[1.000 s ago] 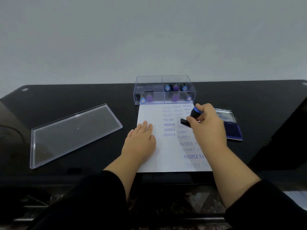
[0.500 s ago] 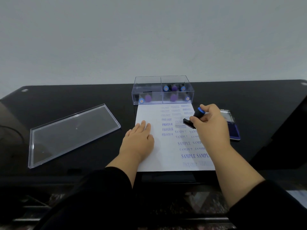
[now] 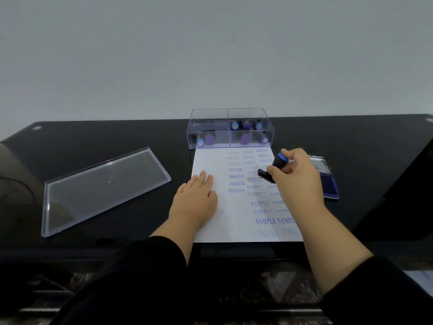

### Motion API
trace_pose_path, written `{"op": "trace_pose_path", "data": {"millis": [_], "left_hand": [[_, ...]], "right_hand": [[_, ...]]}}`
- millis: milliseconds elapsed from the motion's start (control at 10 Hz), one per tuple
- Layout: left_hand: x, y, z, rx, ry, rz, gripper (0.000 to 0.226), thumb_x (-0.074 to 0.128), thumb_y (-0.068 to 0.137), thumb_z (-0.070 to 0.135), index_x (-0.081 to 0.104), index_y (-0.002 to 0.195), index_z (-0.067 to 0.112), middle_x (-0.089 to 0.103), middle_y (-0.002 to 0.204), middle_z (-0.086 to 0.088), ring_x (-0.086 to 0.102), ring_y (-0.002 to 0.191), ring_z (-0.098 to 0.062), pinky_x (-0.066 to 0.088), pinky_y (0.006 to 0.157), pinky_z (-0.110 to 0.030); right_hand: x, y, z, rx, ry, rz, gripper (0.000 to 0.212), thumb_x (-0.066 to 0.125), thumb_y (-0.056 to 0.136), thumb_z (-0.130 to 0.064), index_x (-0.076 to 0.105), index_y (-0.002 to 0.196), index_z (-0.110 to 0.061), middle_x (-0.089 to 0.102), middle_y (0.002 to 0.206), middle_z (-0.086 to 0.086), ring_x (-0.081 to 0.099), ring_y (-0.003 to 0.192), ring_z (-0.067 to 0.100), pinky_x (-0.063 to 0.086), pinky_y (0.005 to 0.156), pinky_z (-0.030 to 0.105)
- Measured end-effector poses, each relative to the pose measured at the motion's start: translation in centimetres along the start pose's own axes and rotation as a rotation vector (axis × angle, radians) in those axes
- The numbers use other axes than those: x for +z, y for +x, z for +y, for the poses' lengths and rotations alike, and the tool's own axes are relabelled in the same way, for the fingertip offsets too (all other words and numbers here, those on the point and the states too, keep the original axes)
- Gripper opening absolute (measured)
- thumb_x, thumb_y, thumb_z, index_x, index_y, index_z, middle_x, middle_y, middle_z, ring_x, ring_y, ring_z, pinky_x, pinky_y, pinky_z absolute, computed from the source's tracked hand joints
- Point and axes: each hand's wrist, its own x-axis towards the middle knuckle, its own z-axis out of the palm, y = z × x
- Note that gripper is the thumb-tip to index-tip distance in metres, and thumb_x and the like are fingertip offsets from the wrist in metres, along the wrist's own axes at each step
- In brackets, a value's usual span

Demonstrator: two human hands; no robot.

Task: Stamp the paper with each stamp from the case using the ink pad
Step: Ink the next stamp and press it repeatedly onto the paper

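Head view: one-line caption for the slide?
Right hand holds a blue-capped stamp tilted over the printed paper; left hand lies flat on it.

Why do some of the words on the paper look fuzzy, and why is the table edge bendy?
Head view: the faint words at the far end of the paper are pale and smeared, while FRAGILE reads sharp; the stamp in the right hand looks slightly soft; the wide lens curves the black table, which shines like a mirror.

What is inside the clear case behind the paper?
Inside the clear case stand several stamps with blue or purple tops, most in its right half. Their lower parts and faces are too dark to read.
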Motion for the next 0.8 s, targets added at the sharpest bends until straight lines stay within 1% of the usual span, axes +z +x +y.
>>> {"op": "trace_pose_path", "data": {"millis": [200,400,600,800], "left_hand": [[0.01,-0.02,-0.06,0.001,-0.004,0.004,0.052,0.016,0.102,0.027,0.006,0.153,0.023,-0.004,0.160,0.005,-0.002,0.147,-0.013,-0.001,0.117,-0.032],[0.05,0.07,-0.09,-0.001,0.000,0.001,0.052,0.016,0.102,0.027,0.005,0.153,0.023,-0.004,0.160,0.005,-0.003,0.147,-0.013,-0.001,0.118,-0.033],[0.06,0.10,-0.14,-0.002,0.003,-0.003,0.052,0.016,0.102,0.027,0.005,0.153,0.023,-0.004,0.160,0.004,-0.002,0.147,-0.013,-0.001,0.117,-0.032],[0.04,0.14,-0.10,-0.003,0.001,-0.008,0.052,0.015,0.102,0.028,0.005,0.153,0.023,-0.004,0.160,0.004,-0.003,0.147,-0.013,-0.001,0.117,-0.032]], "right_hand": [[0.10,-0.07,-0.13,-0.003,-0.009,-0.004,0.033,0.064,0.088,-0.018,0.050,0.117,-0.024,0.064,0.085,0.006,0.058,0.073,0.018,0.043,0.055,0.025],[0.14,-0.05,0.04,-0.005,-0.004,-0.005,0.033,0.064,0.088,-0.018,0.050,0.117,-0.024,0.061,0.080,0.001,0.053,0.067,0.013,0.039,0.053,0.024],[0.18,-0.29,0.03,0.003,-0.020,-0.024,0.033,0.064,0.088,-0.020,0.049,0.118,-0.025,0.063,0.087,0.005,0.056,0.073,0.016,0.042,0.055,0.025],[0.14,-0.36,0.00,0.005,-0.037,-0.028,0.033,0.064,0.088,-0.020,0.049,0.117,-0.026,0.064,0.089,0.005,0.060,0.077,0.019,0.044,0.057,0.027]]}}
